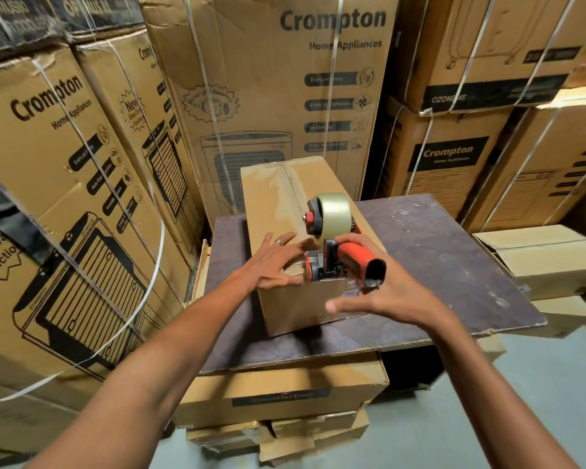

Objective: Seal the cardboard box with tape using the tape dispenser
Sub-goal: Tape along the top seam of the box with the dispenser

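Observation:
A long plain cardboard box (275, 201) lies lengthwise on a dark board (440, 255), with a strip of clear tape running along its top seam. The tape dispenser (347, 257) has a red handle and a roll of tan tape (335, 214). It sits at the box's near end, its front at the top edge. My right hand (398, 296) wraps around the handle, fingers over the top and thumb stretched out below toward the box's near face. My left hand (273, 264) lies flat on the box top with fingers apart, just left of the dispenser.
The board rests on a stack of flat cartons (285, 390). Tall strapped Crompton cartons (61, 184) wall in the left, back and right. A smaller closed box (548, 255) stands at the right of the board. Grey floor (487, 418) shows at the lower right.

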